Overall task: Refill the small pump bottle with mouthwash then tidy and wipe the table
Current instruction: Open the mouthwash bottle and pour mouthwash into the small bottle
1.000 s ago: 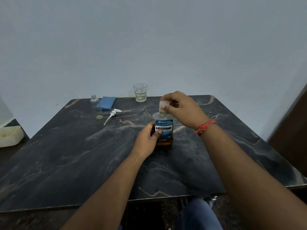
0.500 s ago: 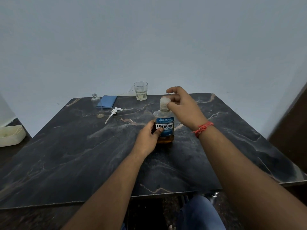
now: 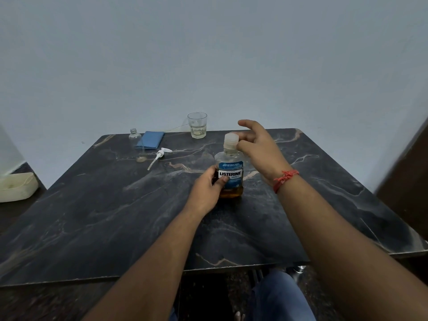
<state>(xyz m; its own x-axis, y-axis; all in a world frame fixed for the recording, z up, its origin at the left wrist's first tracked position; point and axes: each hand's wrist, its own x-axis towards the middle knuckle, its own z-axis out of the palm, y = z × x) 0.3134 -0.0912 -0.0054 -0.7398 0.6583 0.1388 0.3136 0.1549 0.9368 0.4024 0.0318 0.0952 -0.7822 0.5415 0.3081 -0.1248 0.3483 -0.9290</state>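
Head view, looking down at a dark marbled desk (image 3: 92, 216) against a pale wall. A mouthwash bottle (image 3: 230, 174) stands upright near the middle, with amber liquid low in its base. The left hand (image 3: 207, 189) has a closed grip around the bottle's lower body, thumb across the label, steadying it. The right hand (image 3: 259, 147) sits just beside the white cap (image 3: 231, 140), fingers loosely spread and blurred; whether they touch the cap cannot be told, and it holds nothing. The cap appears to be on the neck. At the far left stand the small pump bottle (image 3: 134, 136), open and seemingly empty, a folded blue cloth (image 3: 150, 140) just beside it, and the loose pump head (image 3: 159, 156) lying near. A glass (image 3: 197, 125) with a little pale liquid stands at the far edge. The step in hand looks like working the cap; doing it well means keeping the left grip firm and the bottle flat on the desk, then pinching the cap squarely so nothing tips or spills.
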